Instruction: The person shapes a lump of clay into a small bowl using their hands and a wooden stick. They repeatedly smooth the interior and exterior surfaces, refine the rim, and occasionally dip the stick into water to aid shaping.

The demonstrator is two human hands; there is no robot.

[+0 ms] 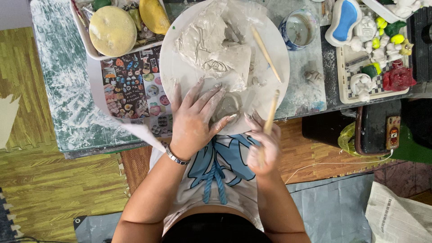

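Observation:
My left hand, dusted with clay, lies flat with spread fingers on the near edge of a round white board, its fingertips against a small grey clay piece. My right hand is closed around a thin wooden modelling stick that points up toward the board's edge. A big lump of grey clay in clear plastic sits in the board's middle. A second wooden stick lies loose on the board to the right.
A blue-patterned water cup stands right of the board. A tray with yellow sponges is at the back left, a sticker sheet beside it. Painted clay figures fill a tray at right. Newspaper lies on the floor.

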